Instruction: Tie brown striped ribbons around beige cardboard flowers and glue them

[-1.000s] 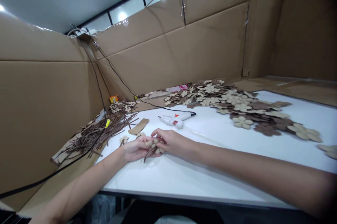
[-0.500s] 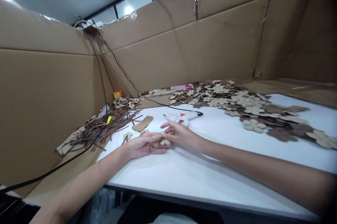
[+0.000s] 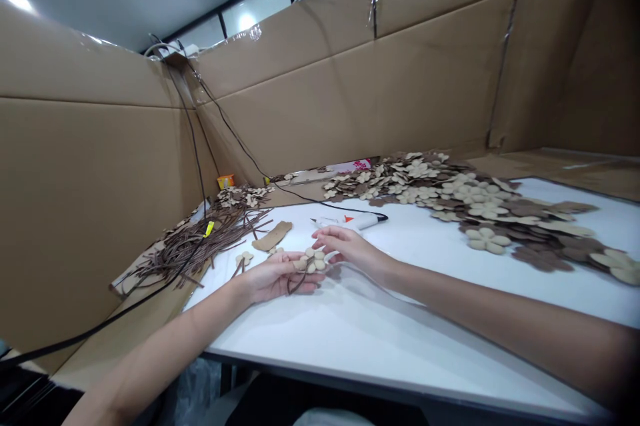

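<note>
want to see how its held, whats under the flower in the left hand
Under the tan flower are the left hand's fingers, with a thin brown strip curling below. The flower's underside and the fingertips beneath it are covered, so whether the strip joins it cannot be seen.

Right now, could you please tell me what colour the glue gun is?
The glue gun is white with a small orange part; head view.

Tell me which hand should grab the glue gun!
Probably the right hand: it looks empty and lies closer to the glue gun. The left hand is palm-up under the small beige flower cutout.
</note>
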